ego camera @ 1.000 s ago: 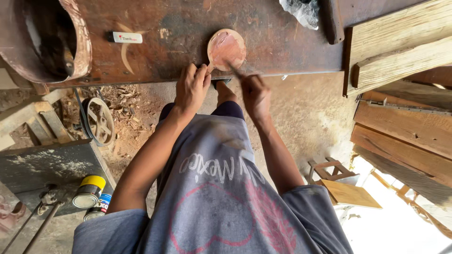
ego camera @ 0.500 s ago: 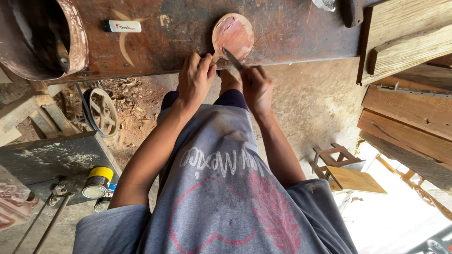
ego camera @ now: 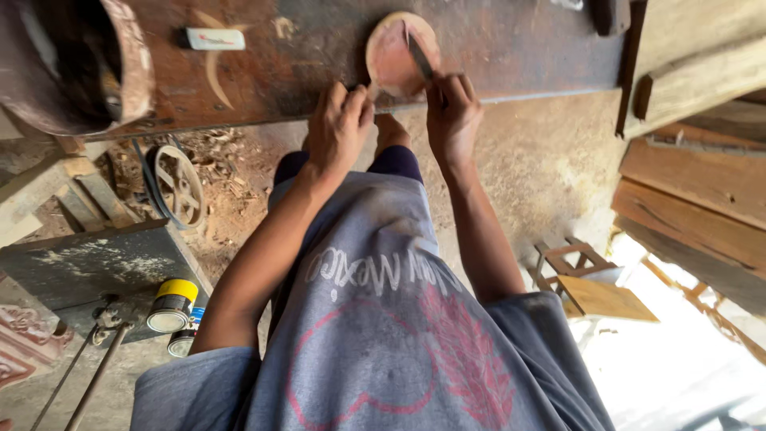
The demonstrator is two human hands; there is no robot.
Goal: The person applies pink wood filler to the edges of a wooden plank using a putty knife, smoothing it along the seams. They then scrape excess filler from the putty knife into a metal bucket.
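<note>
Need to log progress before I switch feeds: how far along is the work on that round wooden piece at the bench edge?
Done: the round wooden piece is already cut to a disc and lies on the workbench. In hand: the left hand steadies its near edge while the right hand holds a blade against its face. Left: I cannot tell how much of the surface is worked; the face looks uneven in colour.
</note>
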